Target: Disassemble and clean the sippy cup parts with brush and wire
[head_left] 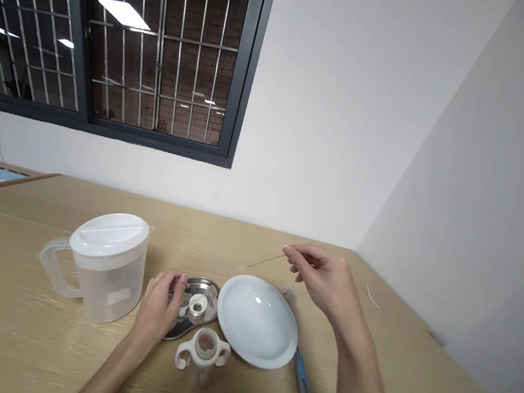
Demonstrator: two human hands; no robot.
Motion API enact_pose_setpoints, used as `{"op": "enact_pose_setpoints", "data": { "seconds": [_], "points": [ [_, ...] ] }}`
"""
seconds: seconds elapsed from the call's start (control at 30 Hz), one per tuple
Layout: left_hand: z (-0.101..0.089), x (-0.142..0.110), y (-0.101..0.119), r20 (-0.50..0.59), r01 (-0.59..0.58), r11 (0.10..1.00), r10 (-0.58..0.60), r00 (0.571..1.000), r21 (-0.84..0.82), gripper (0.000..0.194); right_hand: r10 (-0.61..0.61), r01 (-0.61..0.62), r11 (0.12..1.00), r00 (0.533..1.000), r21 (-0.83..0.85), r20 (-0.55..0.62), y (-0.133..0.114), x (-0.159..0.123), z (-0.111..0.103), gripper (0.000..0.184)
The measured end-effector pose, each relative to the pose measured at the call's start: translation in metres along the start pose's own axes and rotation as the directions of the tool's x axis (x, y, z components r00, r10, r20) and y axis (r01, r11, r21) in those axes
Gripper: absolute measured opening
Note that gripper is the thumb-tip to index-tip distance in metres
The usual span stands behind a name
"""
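Observation:
My right hand (323,275) is raised above the table, thumb and fingers pinched on one end of a thin stick (262,262) that points left. My left hand (163,300) is at the left side of a shiny metal tray (183,325), its fingers curled together; whether they grip anything is hidden. On the tray lie a white ring-shaped cap (198,305) and small clear parts. In front of it stands a clear baby bottle (205,345) with two white handles, its top uncovered. A white oval bowl (256,322) sits between my hands.
Left of my left hand stands a lidded translucent pitcher (108,266). A blue-handled tool (302,381) lies partly under the bowl's right rim. A pale thin strip (372,297) rests farther right. Walls and a barred window (166,46) bound the wooden table (9,291).

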State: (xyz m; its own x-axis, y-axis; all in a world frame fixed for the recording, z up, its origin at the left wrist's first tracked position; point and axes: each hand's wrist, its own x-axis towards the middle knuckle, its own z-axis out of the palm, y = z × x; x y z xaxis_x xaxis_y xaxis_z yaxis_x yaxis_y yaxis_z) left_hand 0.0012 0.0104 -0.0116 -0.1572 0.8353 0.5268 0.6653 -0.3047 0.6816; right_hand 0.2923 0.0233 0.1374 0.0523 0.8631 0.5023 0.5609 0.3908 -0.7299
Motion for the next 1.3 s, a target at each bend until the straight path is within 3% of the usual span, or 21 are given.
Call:
{"op": "enact_pose_setpoints", "data": {
  "seconds": [0.33, 0.47, 0.73, 0.97, 1.3],
  "points": [
    [0.0, 0.0, 0.002, -0.052, -0.053, 0.998, 0.054, 0.997, 0.025, 0.039, -0.072, 0.073, 0.997, 0.991, -0.008, 0.11, -0.015, -0.015, -0.002, 0.037],
    [0.0, -0.001, 0.002, -0.099, -0.082, 0.996, 0.086, 0.991, 0.048, 0.044, -0.03, 0.034, 0.999, 0.994, -0.039, 0.107, -0.012, -0.026, -0.004, 0.034],
    [0.003, 0.001, -0.004, -0.099, -0.041, 0.994, 0.031, 0.995, -0.097, 0.036, 0.038, -0.021, 0.99, 0.992, -0.143, 0.122, 0.034, -0.06, -0.018, 0.037],
    [0.004, -0.001, -0.002, -0.081, -0.038, 0.992, 0.029, 0.996, -0.118, 0.032, 0.103, -0.087, 0.986, 0.988, -0.143, 0.111, 0.078, -0.09, -0.007, 0.039],
    [-0.001, -0.003, 0.006, -0.091, -0.119, 0.992, 0.115, 0.989, -0.043, 0.04, 0.187, -0.183, 0.98, 0.981, -0.079, 0.054, 0.11, -0.109, 0.008, 0.043]
  ]
}}
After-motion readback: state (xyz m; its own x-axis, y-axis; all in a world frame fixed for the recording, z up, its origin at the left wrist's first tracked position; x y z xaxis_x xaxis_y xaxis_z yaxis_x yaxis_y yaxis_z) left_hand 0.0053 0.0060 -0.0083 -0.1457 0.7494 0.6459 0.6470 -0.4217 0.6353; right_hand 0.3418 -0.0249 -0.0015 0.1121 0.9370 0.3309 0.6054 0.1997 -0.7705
